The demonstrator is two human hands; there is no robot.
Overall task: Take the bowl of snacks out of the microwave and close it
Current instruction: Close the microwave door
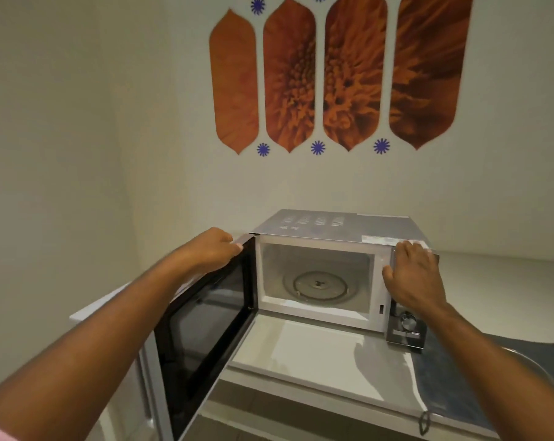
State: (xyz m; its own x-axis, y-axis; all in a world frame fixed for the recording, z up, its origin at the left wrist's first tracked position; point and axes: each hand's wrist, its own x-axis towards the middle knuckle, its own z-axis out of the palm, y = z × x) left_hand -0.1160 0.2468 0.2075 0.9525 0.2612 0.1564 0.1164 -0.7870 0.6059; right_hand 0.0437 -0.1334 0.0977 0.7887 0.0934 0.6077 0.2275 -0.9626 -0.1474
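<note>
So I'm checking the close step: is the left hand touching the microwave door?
Touching. The head view shows the left hand gripping the open microwave door's top edge.

Both arms outstretched; left hand [216,246] curled in grip, right hand [412,275] flat, fingers spread.

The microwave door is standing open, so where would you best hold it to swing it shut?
Grip the microwave door along its top edge near the free corner, coming from the left outer side, where the left hand already rests. It hinges at the cavity's left side, so pushing far from the hinge likely swings it easiest.
</note>
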